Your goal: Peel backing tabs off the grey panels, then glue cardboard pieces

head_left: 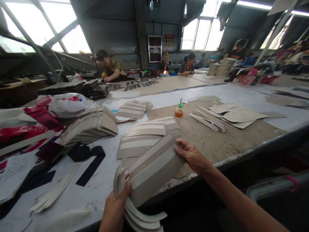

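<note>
Between both hands a greyish-beige panel (154, 180) with a pale strip (154, 167) across it is held tilted over the table's front edge. My right hand (190, 156) pinches its upper right corner, thumb on top. My left hand (119, 199) is closed on a bunch of curved pale strips (142, 214), its thumb at the panel's lower left edge. Just beyond lie stacked panels (147, 129) bearing similar pale strips. The left palm and most of its fingers are hidden.
A glue bottle (179, 112) with a green nozzle stands on a brown board (205, 141). Loose pale pieces (241, 116) lie to its right. A stack of panels (91, 127), black strap (93, 161) and plastic bags (67, 104) occupy the left. Several people work farther back.
</note>
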Action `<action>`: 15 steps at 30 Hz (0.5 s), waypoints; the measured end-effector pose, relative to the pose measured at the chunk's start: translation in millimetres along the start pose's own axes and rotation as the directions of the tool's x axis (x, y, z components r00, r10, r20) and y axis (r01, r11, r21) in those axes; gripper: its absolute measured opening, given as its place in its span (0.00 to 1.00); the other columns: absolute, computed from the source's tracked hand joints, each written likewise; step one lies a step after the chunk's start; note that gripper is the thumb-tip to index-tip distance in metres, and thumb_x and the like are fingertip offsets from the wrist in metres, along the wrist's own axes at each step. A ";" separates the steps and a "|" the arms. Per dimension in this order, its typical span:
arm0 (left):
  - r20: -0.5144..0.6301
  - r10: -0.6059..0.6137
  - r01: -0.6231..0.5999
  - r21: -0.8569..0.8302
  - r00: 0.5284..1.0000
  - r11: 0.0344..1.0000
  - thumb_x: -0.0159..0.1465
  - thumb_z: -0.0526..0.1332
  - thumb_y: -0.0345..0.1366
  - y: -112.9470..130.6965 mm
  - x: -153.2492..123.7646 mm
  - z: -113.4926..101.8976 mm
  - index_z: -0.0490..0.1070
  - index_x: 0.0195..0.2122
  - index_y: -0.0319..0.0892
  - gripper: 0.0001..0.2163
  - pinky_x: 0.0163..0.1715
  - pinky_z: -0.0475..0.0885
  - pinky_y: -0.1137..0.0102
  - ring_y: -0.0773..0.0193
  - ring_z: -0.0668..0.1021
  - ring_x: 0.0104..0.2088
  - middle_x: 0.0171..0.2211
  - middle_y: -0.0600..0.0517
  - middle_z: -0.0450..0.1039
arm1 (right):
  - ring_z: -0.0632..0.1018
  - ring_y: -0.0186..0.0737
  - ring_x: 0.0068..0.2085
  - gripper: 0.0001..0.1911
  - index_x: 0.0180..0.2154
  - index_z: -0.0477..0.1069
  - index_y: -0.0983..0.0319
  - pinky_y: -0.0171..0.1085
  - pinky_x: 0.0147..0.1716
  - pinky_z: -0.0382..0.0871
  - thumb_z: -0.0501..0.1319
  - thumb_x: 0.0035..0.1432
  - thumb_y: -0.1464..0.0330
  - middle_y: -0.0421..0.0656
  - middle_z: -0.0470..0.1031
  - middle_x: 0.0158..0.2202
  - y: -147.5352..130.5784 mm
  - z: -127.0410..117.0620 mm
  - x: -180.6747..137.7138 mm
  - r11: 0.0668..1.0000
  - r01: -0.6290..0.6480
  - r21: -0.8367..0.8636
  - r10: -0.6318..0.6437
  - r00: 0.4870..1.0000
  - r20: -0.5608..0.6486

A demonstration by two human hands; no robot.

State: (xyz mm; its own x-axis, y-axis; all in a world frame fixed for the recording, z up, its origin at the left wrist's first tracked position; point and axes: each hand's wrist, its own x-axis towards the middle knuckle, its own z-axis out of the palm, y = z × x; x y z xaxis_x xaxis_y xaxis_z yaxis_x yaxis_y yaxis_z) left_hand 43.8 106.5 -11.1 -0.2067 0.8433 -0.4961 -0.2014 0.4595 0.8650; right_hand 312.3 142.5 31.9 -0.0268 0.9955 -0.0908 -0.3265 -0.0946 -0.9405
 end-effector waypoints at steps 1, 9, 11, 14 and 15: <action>0.015 -0.037 0.037 -0.009 0.999 0.999 0.58 0.63 0.37 0.8 0.8 -2.6 0.70 0.49 0.42 0.17 0.55 0.65 0.61 0.56 0.75 0.51 0.47 0.46 0.75 | 0.73 0.32 0.34 0.17 0.38 0.73 0.59 0.30 0.35 0.64 0.70 0.46 0.61 0.36 0.77 0.32 1.1 0.8 1.1 1.000 0.002 -0.006 -0.002 1.000 -0.006; -0.027 -0.011 0.015 0.139 1.000 0.990 0.53 0.65 0.43 12.9 18.5 -11.9 0.72 0.41 0.37 0.18 0.42 0.75 0.62 0.51 0.79 0.42 0.35 0.44 0.79 | 0.74 0.37 0.33 0.18 0.38 0.71 0.63 0.34 0.33 0.66 0.65 0.48 0.58 0.41 0.76 0.32 29.4 1.4 17.3 0.983 -0.066 -0.174 0.047 0.992 -0.115; -0.011 0.035 -0.032 0.187 0.999 0.982 0.52 0.65 0.45 30.0 36.0 -12.1 0.72 0.40 0.37 0.18 0.38 0.76 0.62 0.51 0.80 0.39 0.32 0.45 0.79 | 0.75 0.38 0.32 0.18 0.39 0.71 0.64 0.35 0.31 0.67 0.60 0.51 0.58 0.42 0.77 0.31 31.8 7.3 34.1 0.962 -0.043 -0.271 0.010 0.992 -0.122; -0.053 0.168 -0.149 0.254 0.984 0.956 0.50 0.66 0.45 63.1 71.5 -14.4 0.73 0.38 0.39 0.19 0.33 0.77 0.64 0.54 0.80 0.32 0.28 0.48 0.78 | 0.76 0.40 0.34 0.17 0.43 0.70 0.65 0.38 0.34 0.69 0.53 0.56 0.61 0.44 0.77 0.33 28.2 17.6 67.4 0.920 0.013 -0.392 -0.079 0.985 -0.154; -0.079 0.261 -0.228 0.291 0.962 0.929 0.49 0.66 0.45 72.8 82.9 -15.5 0.73 0.38 0.40 0.18 0.31 0.76 0.66 0.56 0.80 0.30 0.27 0.50 0.78 | 0.76 0.41 0.36 0.17 0.44 0.70 0.65 0.39 0.38 0.69 0.53 0.56 0.63 0.45 0.77 0.35 26.2 19.3 77.8 0.906 0.031 -0.422 -0.116 0.977 -0.179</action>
State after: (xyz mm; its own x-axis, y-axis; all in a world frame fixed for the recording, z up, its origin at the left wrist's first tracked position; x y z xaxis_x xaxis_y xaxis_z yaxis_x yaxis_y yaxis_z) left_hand -2.8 205.5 9.5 -0.3276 0.9091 -0.2575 0.1383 0.3157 0.9387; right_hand 283.4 217.6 6.5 0.1808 0.9828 -0.0381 0.1019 -0.0572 -0.9931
